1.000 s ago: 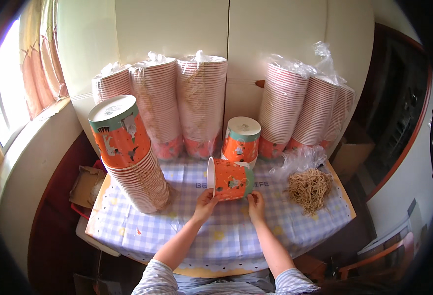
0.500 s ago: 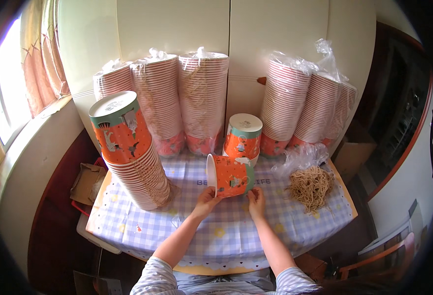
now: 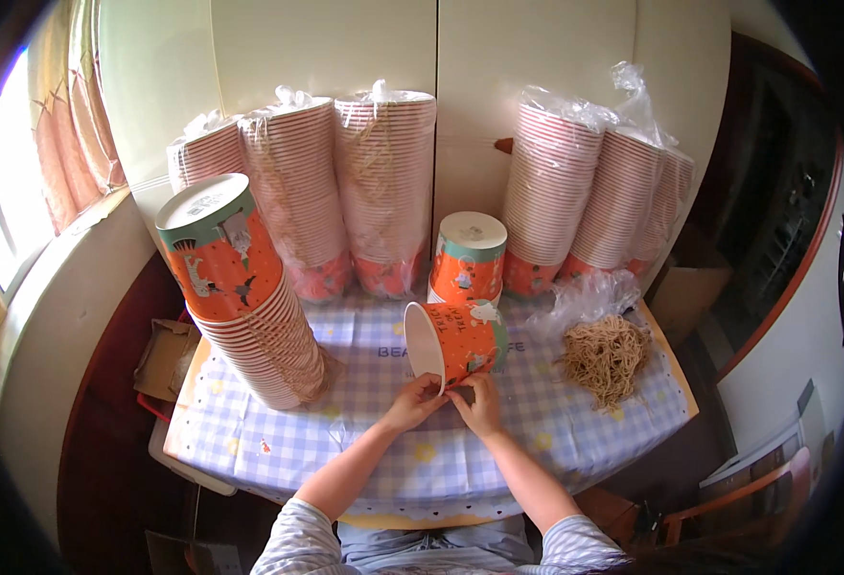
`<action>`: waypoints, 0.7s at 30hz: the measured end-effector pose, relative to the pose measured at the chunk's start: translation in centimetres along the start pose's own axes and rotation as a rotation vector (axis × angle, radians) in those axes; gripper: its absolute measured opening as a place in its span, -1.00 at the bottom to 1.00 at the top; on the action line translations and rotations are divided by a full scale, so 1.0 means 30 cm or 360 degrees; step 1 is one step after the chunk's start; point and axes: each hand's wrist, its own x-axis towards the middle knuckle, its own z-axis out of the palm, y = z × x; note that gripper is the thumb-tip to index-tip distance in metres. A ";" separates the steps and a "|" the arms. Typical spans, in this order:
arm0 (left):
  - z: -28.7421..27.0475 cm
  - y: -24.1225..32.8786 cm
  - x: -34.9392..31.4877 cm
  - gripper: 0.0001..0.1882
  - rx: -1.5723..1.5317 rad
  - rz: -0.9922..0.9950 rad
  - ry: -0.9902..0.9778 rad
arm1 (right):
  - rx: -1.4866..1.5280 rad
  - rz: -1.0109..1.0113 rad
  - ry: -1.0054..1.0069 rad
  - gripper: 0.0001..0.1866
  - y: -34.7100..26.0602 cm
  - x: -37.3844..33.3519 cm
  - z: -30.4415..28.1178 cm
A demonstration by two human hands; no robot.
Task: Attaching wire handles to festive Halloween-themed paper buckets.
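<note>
Both hands are clamped on one paper tub, which lies on its side over the middle of the surface; whether it touches the cloth below cannot be told. The left hand grips the tub's rim, and the right hand pinches it just beside, the fingertips of the two nearly meeting. The tub's mouth faces the left edge of the surface, showing a white inside wall, while its outer wall is orange with pictures and a green band around the base. Just behind it, toward the middle of the back edge, stands a short stack of similar tubs, bottoms up. A tall stack near the left edge is also upside down, one tub nested over the next, with tan strands hanging along its side. Along the back edge, three wrapped stacks stand toward the left corner and three bagged stacks toward the right corner; all are sheathed in clear plastic, the nested tubs inside mouth up, rims layered above an orange bottom tub. Near the right edge lies a heap of tan string, with a crumpled clear bag behind it. Beyond the left edge, a cardboard box sits lower down.
</note>
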 end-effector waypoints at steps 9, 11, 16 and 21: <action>-0.004 -0.007 -0.008 -0.73 0.0034 -0.0010 -0.0059 | -0.0207 -0.0321 -0.0030 -0.77 -0.043 0.031 -0.021; -0.009 -0.021 -0.007 -0.73 0.0058 -0.0055 -0.0065 | -0.0214 -0.0291 -0.0027 -0.82 -0.053 0.036 -0.026; -0.006 -0.034 -0.007 -0.76 0.0247 -0.0028 0.0080 | -0.0106 -0.0125 0.0036 -0.89 -0.030 0.026 -0.021; -0.021 -0.048 -0.002 -0.85 0.0492 0.0126 0.0291 | 0.0004 0.0134 0.0311 -0.91 0.031 0.009 -0.005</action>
